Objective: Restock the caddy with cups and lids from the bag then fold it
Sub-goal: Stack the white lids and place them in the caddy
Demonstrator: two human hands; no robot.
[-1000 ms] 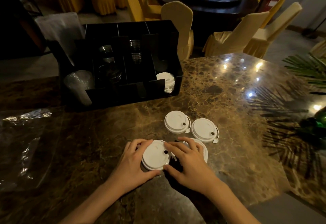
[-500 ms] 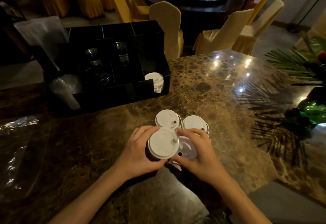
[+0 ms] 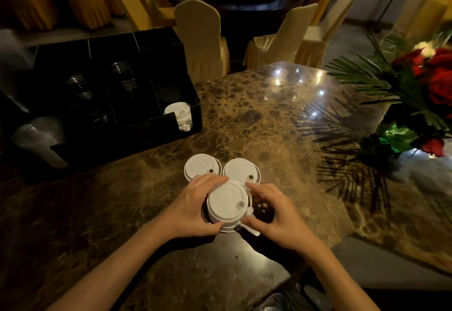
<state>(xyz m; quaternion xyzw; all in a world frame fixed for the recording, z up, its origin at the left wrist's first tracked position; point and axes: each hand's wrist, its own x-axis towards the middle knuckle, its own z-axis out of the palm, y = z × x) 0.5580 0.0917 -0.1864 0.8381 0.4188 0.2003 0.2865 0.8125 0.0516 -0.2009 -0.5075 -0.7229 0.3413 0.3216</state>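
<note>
Both hands, left (image 3: 193, 205) and right (image 3: 276, 215), grip stacked white round plastic lids (image 3: 227, 204); next, gather remaining lids, load black compartmented caddy (image 3: 193, 105).

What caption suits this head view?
Both hands gather white lids near a black caddy.

The table (image 3: 244, 105) is polished brown marble with pale veining, glossy enough to mirror the ceiling lights. The lids (image 3: 226, 204) look like matt white plastic, smooth. The caddy (image 3: 156, 41) is matt black plastic. The cups (image 3: 39, 137) in it are clear, ribbed plastic. The chairs (image 3: 200, 31) wear soft yellow cloth covers. Shiny green foil (image 3: 395, 137) wraps the flowers.
</note>
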